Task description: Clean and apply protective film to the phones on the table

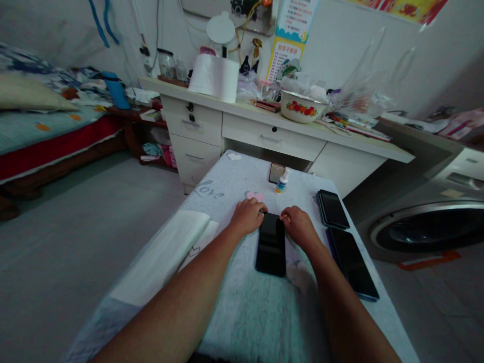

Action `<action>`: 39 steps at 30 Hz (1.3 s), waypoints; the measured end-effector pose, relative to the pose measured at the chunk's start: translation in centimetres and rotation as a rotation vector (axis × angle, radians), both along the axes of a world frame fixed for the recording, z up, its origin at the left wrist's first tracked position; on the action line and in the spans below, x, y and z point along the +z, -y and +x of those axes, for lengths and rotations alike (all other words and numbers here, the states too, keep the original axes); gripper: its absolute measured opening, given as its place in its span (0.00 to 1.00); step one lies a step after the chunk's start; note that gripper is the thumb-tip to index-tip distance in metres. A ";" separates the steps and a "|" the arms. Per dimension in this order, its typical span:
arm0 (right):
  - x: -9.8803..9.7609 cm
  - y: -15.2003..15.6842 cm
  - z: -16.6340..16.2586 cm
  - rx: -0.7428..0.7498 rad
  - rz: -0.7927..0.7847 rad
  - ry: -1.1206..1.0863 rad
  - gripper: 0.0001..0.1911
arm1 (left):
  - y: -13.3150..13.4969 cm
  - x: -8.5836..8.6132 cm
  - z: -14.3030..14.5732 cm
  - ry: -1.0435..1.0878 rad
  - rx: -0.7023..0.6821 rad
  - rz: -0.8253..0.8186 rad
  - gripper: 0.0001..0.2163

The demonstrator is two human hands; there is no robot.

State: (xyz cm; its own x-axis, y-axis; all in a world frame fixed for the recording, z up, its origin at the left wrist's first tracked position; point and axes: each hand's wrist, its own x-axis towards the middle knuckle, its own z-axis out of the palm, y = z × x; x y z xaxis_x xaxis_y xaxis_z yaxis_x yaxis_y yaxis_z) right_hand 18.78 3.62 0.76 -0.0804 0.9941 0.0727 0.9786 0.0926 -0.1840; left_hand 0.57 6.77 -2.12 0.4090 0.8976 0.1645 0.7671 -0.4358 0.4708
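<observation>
Black rectangular glass-faced device (270,248) lies flat on the pale cloth-covered counter (242,307); left hand (247,216) and right hand (298,223), narrowly curled, seemingly work at its far corners, grip unclear; next calls for steady fingertips.

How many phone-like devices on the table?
4: black device between left hand and right hand; two devices along the right edge; small device behind the bottle. More may hide underneath.

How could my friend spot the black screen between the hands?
Find the pale table before the white drawers. Near its middle lies a flat black device. Unlike the other dark devices along the table's right edge, it has the left hand and right hand at its far corners.
</observation>
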 end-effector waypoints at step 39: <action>-1.4 -0.8 -3.4 0.165 0.102 -0.028 0.12 | -0.1 -0.5 0.2 -0.018 0.012 0.007 0.11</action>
